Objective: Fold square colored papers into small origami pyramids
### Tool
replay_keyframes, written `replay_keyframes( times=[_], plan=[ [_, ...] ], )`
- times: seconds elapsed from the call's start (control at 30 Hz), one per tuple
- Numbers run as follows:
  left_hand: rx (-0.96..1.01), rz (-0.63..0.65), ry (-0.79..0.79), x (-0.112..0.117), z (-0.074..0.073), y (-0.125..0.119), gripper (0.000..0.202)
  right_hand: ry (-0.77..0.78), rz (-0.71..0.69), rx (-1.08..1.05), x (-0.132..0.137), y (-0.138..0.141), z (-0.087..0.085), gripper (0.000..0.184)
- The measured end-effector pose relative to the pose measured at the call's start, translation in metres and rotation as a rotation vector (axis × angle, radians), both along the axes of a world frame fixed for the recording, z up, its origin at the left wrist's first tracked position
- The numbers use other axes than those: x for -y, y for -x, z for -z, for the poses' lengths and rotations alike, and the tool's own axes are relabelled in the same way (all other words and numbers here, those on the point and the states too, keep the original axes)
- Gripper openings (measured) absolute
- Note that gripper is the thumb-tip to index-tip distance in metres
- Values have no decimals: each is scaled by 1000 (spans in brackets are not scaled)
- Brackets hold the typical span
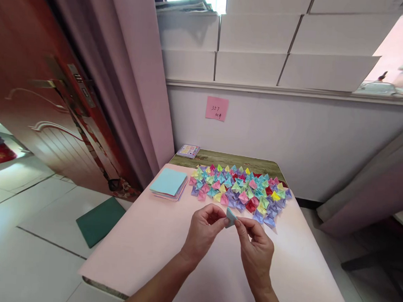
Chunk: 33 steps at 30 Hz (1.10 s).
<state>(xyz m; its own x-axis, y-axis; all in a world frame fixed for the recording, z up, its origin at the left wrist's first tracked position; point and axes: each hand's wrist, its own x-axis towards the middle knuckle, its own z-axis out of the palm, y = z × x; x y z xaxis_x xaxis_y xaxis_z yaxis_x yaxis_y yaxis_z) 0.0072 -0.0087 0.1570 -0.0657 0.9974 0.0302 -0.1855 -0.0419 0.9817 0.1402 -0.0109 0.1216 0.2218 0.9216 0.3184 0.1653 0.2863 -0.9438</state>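
Observation:
A small folded piece of light blue origami paper (231, 217) is held up over the table, pinched between both hands. My left hand (204, 230) grips its left edge between thumb and fingers. On the opposite side, my right hand (255, 248) has its thumb and fingertips closed on the lower right edge. Just beyond the hands, many folded paper pieces (242, 197) in pink, blue, yellow, green, purple and red lie close together. To the left sits a stack of square paper sheets (169, 181), light blue on top.
A pink cover (142, 256) lies over the wooden table (268, 166). At its back left corner is a small printed pack (188, 151). A pink note (216, 108) sticks to the wall. A green mat (100, 221) lies on the floor, near the red door (31, 38).

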Motion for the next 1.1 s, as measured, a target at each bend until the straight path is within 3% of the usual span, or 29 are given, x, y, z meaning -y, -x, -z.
replay_keyframes(
  times=[0.6,0.93,1.1],
  plan=[
    [-74,-80,44,0,1,-1,23,-335,20,264,3,-2,5,5],
    [9,-47,51,-4,7,2,20,-403,51,317,-1,1,5,6],
    [43,-39,58,-4,8,4,18,-515,42,373,0,2,8,17]
  ],
)
